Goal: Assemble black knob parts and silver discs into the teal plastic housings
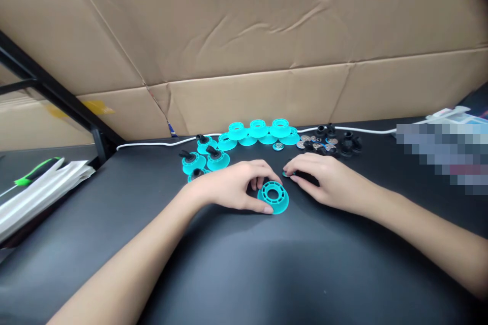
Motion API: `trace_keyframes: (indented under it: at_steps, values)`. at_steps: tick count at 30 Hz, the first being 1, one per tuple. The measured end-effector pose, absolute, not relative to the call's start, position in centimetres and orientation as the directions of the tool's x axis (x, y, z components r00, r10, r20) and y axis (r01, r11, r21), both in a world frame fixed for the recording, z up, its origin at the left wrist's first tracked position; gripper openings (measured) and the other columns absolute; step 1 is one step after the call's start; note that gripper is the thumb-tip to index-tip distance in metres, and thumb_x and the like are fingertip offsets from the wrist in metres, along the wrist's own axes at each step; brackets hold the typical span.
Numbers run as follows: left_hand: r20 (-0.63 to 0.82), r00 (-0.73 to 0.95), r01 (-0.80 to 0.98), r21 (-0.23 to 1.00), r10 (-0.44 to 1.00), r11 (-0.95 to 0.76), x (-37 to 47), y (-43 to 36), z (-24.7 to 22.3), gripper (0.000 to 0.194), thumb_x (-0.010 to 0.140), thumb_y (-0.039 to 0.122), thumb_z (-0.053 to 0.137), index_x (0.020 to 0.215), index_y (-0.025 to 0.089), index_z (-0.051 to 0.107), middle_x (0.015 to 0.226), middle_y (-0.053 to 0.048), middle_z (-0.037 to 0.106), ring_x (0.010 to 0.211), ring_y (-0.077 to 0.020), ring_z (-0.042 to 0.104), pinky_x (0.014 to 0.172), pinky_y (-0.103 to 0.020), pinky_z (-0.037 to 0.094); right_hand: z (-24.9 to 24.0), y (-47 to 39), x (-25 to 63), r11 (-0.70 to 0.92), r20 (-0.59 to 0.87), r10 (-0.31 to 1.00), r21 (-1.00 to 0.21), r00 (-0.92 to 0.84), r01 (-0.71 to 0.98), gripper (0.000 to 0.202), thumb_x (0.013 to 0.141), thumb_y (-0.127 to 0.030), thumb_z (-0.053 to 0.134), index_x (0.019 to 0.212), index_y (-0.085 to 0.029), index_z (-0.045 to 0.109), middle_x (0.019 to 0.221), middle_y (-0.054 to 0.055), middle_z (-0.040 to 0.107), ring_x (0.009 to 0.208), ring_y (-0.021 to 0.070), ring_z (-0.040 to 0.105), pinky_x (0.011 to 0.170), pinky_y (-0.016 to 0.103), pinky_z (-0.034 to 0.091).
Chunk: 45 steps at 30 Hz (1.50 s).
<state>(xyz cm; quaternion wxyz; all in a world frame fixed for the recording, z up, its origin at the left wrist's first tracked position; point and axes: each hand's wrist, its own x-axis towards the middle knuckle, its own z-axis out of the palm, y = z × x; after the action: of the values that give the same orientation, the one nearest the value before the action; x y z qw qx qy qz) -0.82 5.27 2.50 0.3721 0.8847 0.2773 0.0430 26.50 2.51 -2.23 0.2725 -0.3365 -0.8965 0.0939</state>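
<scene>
My left hand (244,185) grips a turquoise flared plastic ring (281,205) from its left side, thumb in front and fingers behind. The ring rests wide side down on the black table, its slotted collar and round hole facing up. Just right of it, my right hand (324,177) pinches a small round disc (286,174) between thumb and fingertips; the fingers partly cover it. Beyond my hands lie a loose disc (278,147) and a group of shiny discs (305,143) mixed with black plastic parts (346,143).
Several turquoise rings (257,129) are stacked at the back. Turquoise rings with black pieces fitted on top (218,156) stand at left. A white cable (160,143) runs along the cardboard wall (259,96). A green-black tool (36,171) and white packets (46,195) lie far left.
</scene>
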Motion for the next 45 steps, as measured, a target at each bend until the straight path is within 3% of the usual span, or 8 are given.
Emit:
trace_keyframes:
  at_steps: [10, 19, 31, 41, 45]
  values:
    - [-0.128, 0.84, 0.458, 0.687, 0.527, -0.564, -0.8, 5.2, 2.6, 0.05, 0.084, 0.043, 0.086, 0.127, 0.023, 0.07, 0.116, -0.006, 0.063, 0.092, -0.0182, 0.061, 0.081, -0.032, 0.055, -2.2, 2.38, 26.47, 0.73, 0.361, 0.683, -0.375, -0.635, 0.571, 0.012, 0.102, -0.016, 0.059, 0.11, -0.021, 0.066, 0.105, 0.008, 0.074, 0.1, 0.0262, 0.069, 0.087, 0.042, 0.059]
    - [-0.124, 0.838, 0.454, 0.698, 0.532, -0.553, -0.83, 5.22, 2.43, 0.05, 0.084, 0.047, 0.086, 0.126, 0.024, 0.07, 0.117, -0.006, 0.064, 0.091, -0.0189, 0.062, 0.081, -0.033, 0.056, -3.04, 2.82, 26.71, 0.727, 0.409, 0.687, -0.375, -0.601, 0.576, 0.019, 0.105, -0.013, 0.049, 0.113, -0.022, 0.064, 0.109, 0.009, 0.073, 0.101, 0.0257, 0.07, 0.09, 0.042, 0.059]
    - [-0.142, 0.831, 0.478, 0.677, 0.538, -0.56, -0.72, 5.13, 2.64, 0.048, 0.083, 0.039, 0.088, 0.125, 0.024, 0.07, 0.116, -0.006, 0.063, 0.092, -0.0181, 0.06, 0.082, -0.031, 0.055, -2.25, 3.11, 27.01, 0.772, 0.476, 0.627, -0.273, -0.617, 0.574, 0.026, 0.098, -0.003, 0.046, 0.091, -0.022, 0.062, 0.09, 0.008, 0.068, 0.09, 0.0267, 0.06, 0.08, 0.041, 0.054]
    - [-0.119, 0.835, 0.46, 0.689, 0.538, -0.561, -0.74, 5.14, 2.42, 0.051, 0.083, 0.046, 0.088, 0.126, 0.023, 0.07, 0.116, -0.006, 0.063, 0.09, -0.0183, 0.061, 0.081, -0.032, 0.055, -2.65, 2.83, 27.0, 0.74, 0.424, 0.666, -0.277, -0.613, 0.613, 0.026, 0.105, -0.015, 0.05, 0.124, -0.021, 0.067, 0.113, 0.014, 0.066, 0.102, 0.0283, 0.067, 0.088, 0.046, 0.06]
    - [-0.116, 0.835, 0.459, 0.687, 0.538, -0.563, -0.68, 5.09, 2.44, 0.05, 0.083, 0.041, 0.088, 0.126, 0.024, 0.07, 0.116, -0.005, 0.063, 0.09, -0.0178, 0.061, 0.081, -0.031, 0.055, -2.62, 2.81, 27.07, 0.735, 0.421, 0.666, -0.234, -0.616, 0.636, 0.027, 0.106, -0.018, 0.05, 0.123, -0.019, 0.071, 0.111, 0.014, 0.065, 0.097, 0.0277, 0.068, 0.085, 0.046, 0.062]
